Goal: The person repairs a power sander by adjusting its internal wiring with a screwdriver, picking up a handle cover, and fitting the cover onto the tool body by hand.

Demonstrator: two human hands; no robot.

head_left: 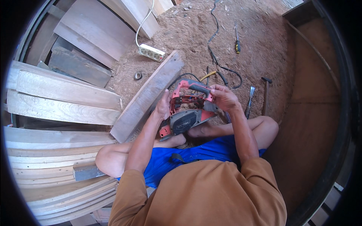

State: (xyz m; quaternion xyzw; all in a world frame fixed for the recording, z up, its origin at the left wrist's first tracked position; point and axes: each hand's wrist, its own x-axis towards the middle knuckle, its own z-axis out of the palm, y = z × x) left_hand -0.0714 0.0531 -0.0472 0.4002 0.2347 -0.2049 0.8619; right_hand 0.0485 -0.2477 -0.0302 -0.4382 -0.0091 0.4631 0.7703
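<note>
A red and black electric hand planer [185,122] is held up over my crossed legs, between my two hands. Its housing looks partly uncovered, with wiring and inner parts showing below the dark-gripped handle. My left hand [163,106] is closed on the planer's left end; its fingertips are hidden behind the body. At the right end of the handle, my right hand [225,98] grips with thumb and fingers. A wooden board [151,94] lies slanted just left of the planer. Behind it, a yellow-and-black cord [208,75] runs over the ground.
Stacked planks [64,100] fill the left side. A white power strip [151,52] and a tape roll [138,76] lie beyond the board. A screwdriver [237,43], chisel [249,102] and hammer [266,96] rest on the sawdust-covered ground. A large brown panel [315,128] borders the right.
</note>
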